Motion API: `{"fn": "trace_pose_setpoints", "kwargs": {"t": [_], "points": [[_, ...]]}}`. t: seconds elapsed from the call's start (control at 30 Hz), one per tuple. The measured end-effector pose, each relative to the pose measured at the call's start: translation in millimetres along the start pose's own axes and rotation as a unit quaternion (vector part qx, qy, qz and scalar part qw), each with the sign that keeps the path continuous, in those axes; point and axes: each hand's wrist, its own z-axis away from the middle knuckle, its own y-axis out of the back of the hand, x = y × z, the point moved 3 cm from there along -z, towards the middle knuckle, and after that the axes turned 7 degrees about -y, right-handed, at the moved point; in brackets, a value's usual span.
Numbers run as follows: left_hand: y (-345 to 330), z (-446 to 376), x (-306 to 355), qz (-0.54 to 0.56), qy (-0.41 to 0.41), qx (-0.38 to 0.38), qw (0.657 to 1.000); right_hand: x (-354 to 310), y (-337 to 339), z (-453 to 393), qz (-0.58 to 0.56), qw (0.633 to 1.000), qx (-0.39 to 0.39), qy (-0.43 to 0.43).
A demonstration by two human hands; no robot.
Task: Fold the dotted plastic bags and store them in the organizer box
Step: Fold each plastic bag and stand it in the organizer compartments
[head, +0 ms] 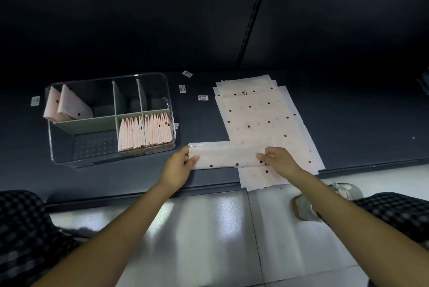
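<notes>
Head view: we pinch folded dotted bag [226, 156] by both ends, left hand [178, 167] on left end, right hand [279, 160] on right. Strip spans between grips, right end over flat bag stack [257, 114]. Organizer box [111, 117] left of left grip, folded bags [146, 132] upright in near-right compartments. Small stickers [203, 98] beyond grips, print unreadable. Shelf edge [209, 188] just beneath wrists.

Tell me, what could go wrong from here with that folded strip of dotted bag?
The folded pale pink dotted plastic strip is held only at its ends by the left hand and right hand; the slick film may spring open. The flat stack of dotted bags overhangs the dark table edge and could slide off.
</notes>
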Motion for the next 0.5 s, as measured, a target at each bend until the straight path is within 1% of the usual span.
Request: {"fn": "trace_pose_setpoints", "kwargs": {"t": [0.07,0.13,0.17,0.2,0.3,0.33,0.37,0.43,0.47,0.5], "points": [[-3.4,0.6,2.3,-0.024,0.025,0.041,0.999,-1.5,-3.7,-4.1,0.029,0.997,0.066,-0.008],[-6.3,9.5,11.2,-0.103,0.025,0.124,0.987,-3.2,-7.3,-6.5,0.063,0.992,0.108,-0.008],[-8.9,15.8,18.3,-0.147,0.006,0.168,0.975,-3.5,-8.9,-7.1,0.076,0.989,0.124,-0.004],[-13.3,21.4,26.5,-0.189,-0.025,0.198,0.962,-3.6,-10.4,-8.1,0.084,0.987,0.136,0.003],[-25.8,30.4,44.7,-0.275,-0.127,0.224,0.927,-3.9,-12.9,-9.6,0.104,0.982,0.157,0.011],[-25.8,29.7,47.0,-0.280,-0.139,0.238,0.920,-3.9,-13.3,-10.7,0.112,0.980,0.161,0.012],[-22.7,27.5,48.0,-0.266,-0.133,0.258,0.919,-4.3,-13.5,-11.5,0.116,0.979,0.164,0.010],[-14.3,22.8,48.2,-0.215,-0.115,0.293,0.924,-5.2,-14.4,-12.7,0.120,0.978,0.168,0.003],[-12.2,20.5,49.3,-0.207,-0.126,0.288,0.926,-5.9,-15.1,-13.2,0.123,0.978,0.168,0.000],[-13.4,18.2,50.8,-0.220,-0.153,0.261,0.927,-6.7,-15.9,-13.5,0.127,0.977,0.169,-0.001]]}}
